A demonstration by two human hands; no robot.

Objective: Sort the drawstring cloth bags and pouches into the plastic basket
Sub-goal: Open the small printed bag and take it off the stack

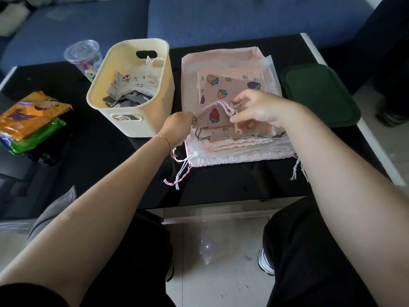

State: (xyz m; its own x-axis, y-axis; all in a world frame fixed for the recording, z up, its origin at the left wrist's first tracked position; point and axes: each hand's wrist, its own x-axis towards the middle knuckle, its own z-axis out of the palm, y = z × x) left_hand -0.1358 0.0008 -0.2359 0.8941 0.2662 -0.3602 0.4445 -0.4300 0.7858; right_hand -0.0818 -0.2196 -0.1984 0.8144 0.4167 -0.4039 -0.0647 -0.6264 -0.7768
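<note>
Black table (93,151), basket (141,120), bag stack (230,60), lid (318,94)

There is only one view, from a camera worn on the person's head. It looks forward and steeply down over both forearms onto a black table (221,191), whose near edge runs across the middle of the picture. The lens is wide, so the table's side edges splay outward and the far edge sits high in the frame, with a blue sofa (243,16) behind it. The camera sits close: the arms fill the lower half, and the person's knees and the tiled floor (217,273) show beneath the near edge. With no second view, nothing is shared.
</note>
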